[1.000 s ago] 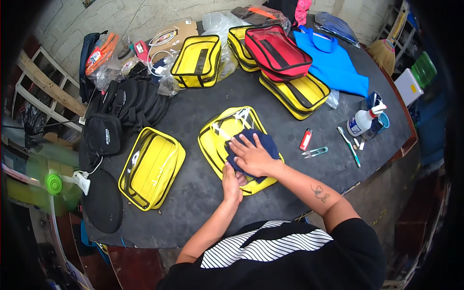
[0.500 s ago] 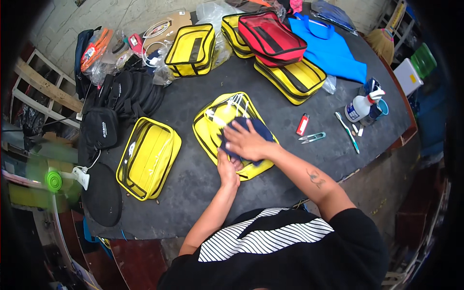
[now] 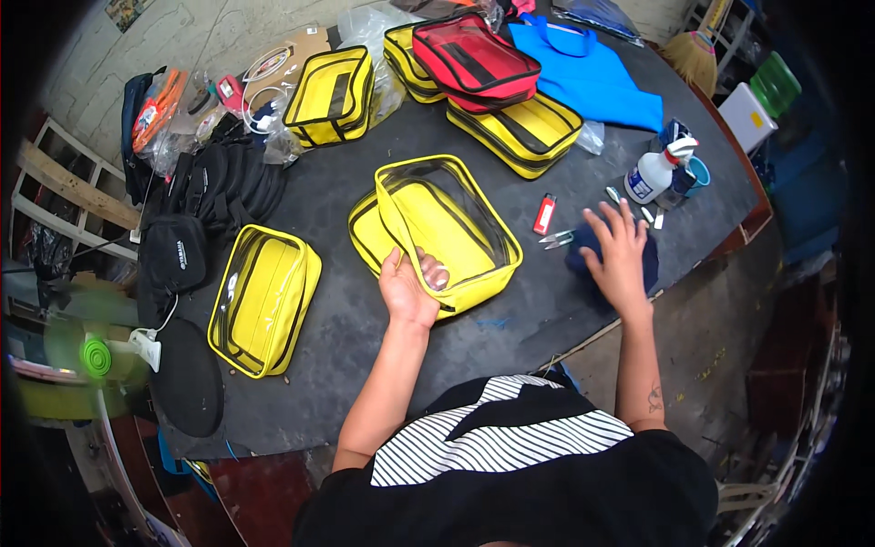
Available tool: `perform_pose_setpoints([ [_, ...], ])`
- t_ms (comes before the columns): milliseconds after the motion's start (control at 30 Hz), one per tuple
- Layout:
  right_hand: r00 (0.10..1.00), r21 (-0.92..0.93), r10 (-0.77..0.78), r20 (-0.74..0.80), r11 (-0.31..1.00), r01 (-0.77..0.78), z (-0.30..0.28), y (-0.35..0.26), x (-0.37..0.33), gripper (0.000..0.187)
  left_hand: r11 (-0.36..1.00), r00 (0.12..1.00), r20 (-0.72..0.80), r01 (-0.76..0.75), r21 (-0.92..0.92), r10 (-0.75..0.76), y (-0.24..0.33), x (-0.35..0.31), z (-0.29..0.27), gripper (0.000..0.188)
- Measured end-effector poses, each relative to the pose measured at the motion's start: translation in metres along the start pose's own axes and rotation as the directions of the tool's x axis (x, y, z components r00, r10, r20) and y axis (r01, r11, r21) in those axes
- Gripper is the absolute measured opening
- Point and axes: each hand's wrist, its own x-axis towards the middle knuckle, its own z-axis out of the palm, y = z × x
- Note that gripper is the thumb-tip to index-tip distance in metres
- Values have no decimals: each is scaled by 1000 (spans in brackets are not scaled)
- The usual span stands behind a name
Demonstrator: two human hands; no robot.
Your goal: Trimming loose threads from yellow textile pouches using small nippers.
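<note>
My left hand is closed around the near edge of a yellow case with a clear window and dark zip trim. Its lid stands partly raised, and some fingers show through the clear plastic. Off to the right, my right hand has its fingers spread above a dark blue cloth, which it partly covers; whether it touches the cloth I cannot tell. Beside the cloth lie thread snips, partly hidden, and a red lighter. A second yellow case lies to the left.
Across the back are more yellow cases, a red case stacked on them, and a blue bag. A spray bottle stands at the right. Black bags pile up at the left, near a green fan.
My right hand has carried the dark blue cloth off the yellow case to the right side of the table. My left hand now grips the case's edge, and its lid has risen.
</note>
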Motion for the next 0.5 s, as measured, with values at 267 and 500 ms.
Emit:
perform_pose_setpoints([
  [267, 977, 725, -53, -208, 662, 191, -3, -106, 5, 38, 991, 992, 126, 5, -136, 12, -7, -1, 46, 19],
  [500, 925, 704, -86, -371, 623, 340, -1, -124, 32, 14, 992, 973, 223, -24, -122, 51, -10, -2, 57, 18],
])
